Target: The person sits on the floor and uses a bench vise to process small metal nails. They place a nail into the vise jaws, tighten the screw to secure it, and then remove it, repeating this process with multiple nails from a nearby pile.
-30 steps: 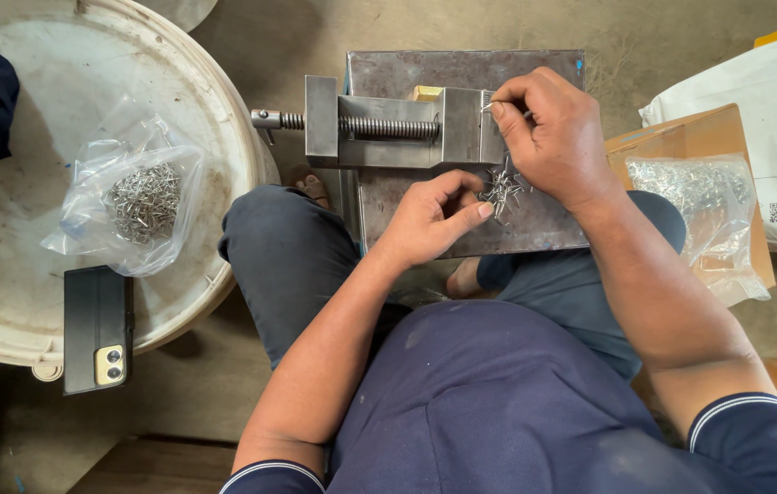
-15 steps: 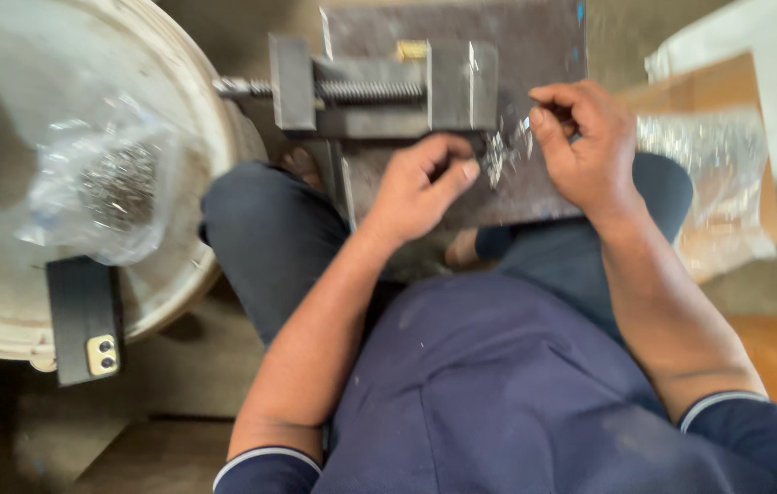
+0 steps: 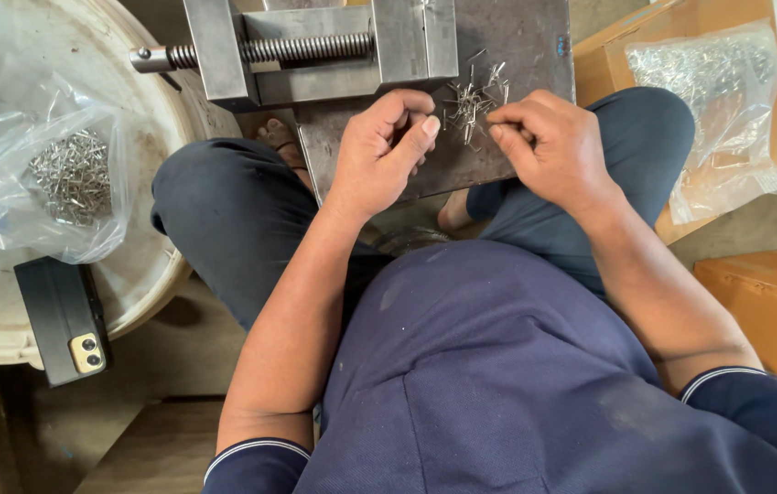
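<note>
Hands (image 3: 388,151) flank pins (image 3: 473,99) near plate edge (image 3: 462,178).

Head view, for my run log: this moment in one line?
left hand: by pins | right hand: at pins | plate | vise

The person wears a dark navy short-sleeved shirt of soft cloth (image 3: 498,384), faintly dusted with pale smudges; each sleeve cuff carries thin white stripes, one at 7 o'clock, the other at 4 o'clock. Dark navy trousers (image 3: 224,210) cover both legs, at 12 o'clock of the shirt; forearms and both feet are bare
</note>
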